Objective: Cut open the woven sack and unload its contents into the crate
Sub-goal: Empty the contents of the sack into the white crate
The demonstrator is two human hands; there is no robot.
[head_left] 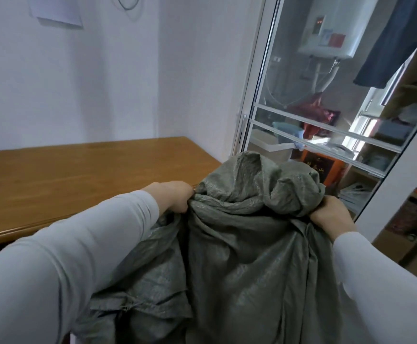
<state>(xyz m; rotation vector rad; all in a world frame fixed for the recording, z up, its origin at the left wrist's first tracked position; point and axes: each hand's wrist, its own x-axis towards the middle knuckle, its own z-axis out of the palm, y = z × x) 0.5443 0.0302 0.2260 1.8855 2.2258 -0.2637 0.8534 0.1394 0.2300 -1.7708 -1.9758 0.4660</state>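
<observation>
One grey-green woven sack [247, 244] hangs in front of us. Its top is bunched into a crumpled hump, and the rest falls in long folds out of the bottom of the view. A frayed hem with loose threads shows low on its left side. We hold it up by two gathers of cloth. Our left hand [175, 197] grips the fabric at the upper left, fingers [181, 207] curled tight into the weave. Our right hand [331, 214] grips the upper right, fingers [317, 216] likewise clamped on a fold. Both arms wear pale long sleeves [78, 256]. The sack hangs at the right edge of the wooden counter [78, 175] and covers its near right corner; we cannot tell whether cloth touches wood. The counter stands against a white wall [90, 83] with a sheet of paper [56, 13] stuck high up. To the right, a glass sliding door [252, 95] shows a white water heater [326, 28] and an orange box [314, 167] behind it.
</observation>
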